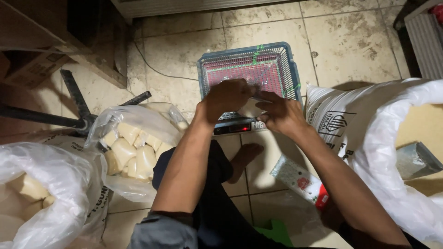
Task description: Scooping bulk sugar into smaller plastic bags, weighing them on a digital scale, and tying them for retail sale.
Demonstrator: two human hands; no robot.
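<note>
**Two hands, one small bag over the scale**

Both hands met at the centre of the frame, just above the middle. The left hand (226, 99) and the right hand (279, 113) pinched a small clear bag (251, 108) between them, each grip closed on its plastic, fingers curled tight. The bag hung directly over the near edge of a blue plastic basket (286, 60), which sat on a digital scale (237, 127) with a red glowing display, on the tiled floor (341, 41).

At lower left, an open clear plastic bag (134, 147) held pale filled packets, and another white bag (46, 193) sat at the far left edge. On the right, a large white sack (341, 120) stood open, a metal scoop (415, 159) resting in its tan contents. A bare foot (247, 154) showed below the scale, and a flat printed packet (300, 180) lay at lower centre-right.
</note>
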